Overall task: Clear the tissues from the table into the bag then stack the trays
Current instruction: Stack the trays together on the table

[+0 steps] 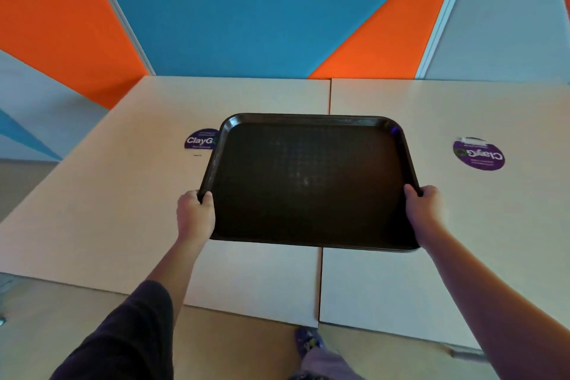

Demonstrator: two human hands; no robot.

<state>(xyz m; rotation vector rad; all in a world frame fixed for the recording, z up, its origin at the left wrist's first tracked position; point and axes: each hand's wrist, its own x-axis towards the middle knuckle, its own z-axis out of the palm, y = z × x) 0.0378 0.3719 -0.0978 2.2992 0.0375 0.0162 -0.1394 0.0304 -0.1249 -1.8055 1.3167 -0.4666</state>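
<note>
Over the two pale tables (123, 194) pushed side by side, we hold a dark tray (308, 179) in both hands. Our left hand (196, 214) grips the left edge near the close corner, thumb on top of the rim and fingers tucked under. Our right hand (424, 210) grips the right edge the same way. The tray sits across the crack where the tables meet. At its near right corner we see thin edges peeking out below, so we think more trays lie under the top one, but we cannot tell how many. We also cannot tell if the stack rests on the table or hangs just above it.

We see no tissues and no bag here. So we guess the tissue part is done and we are on the stacking part.

To do this well, we keep the tray flat and both hands level. We line up the corners with the trays below so the rims fit into each other. We set it down gently, then slide our fingers out from under so they do not get pinched. One round purple sticker (478, 154) shows on the right table, and another sticker (199, 139) peeks out at the tray's far left corner.
</note>
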